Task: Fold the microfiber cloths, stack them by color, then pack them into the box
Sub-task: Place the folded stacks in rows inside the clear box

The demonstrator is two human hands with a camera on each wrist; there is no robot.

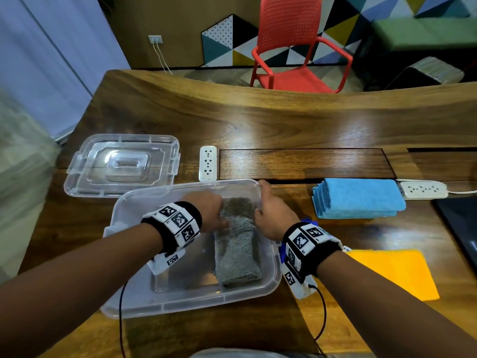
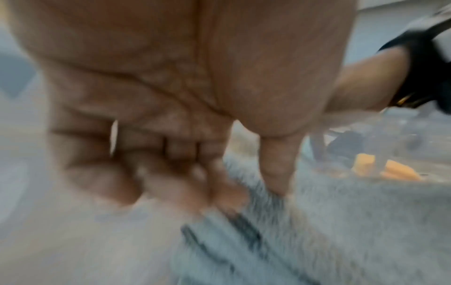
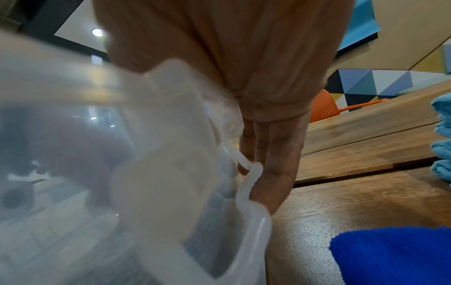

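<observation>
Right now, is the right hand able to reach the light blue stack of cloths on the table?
Probably yes. The right hand holds the box rim on the side facing the light blue stack, and only bare table lies between them. It must first let go.

Head view: illumination is even and moderately bright. Glare patches lie on the table (image 1: 284, 130) and on the clear lid (image 1: 121, 164). Wide-angle distortion bows the table's far edge, and the left margin is smeared.

Left wrist view: motion blur is heavy. The left hand (image 2: 171, 96) and the grey cloth (image 2: 354, 221) lack sharp edges.

Right wrist view: the box (image 3: 97, 192), close to the lens, is milky and out of focus. A ceiling lamp (image 3: 97, 31) forms a bright spot. The table's grain at right is sharp.
</observation>
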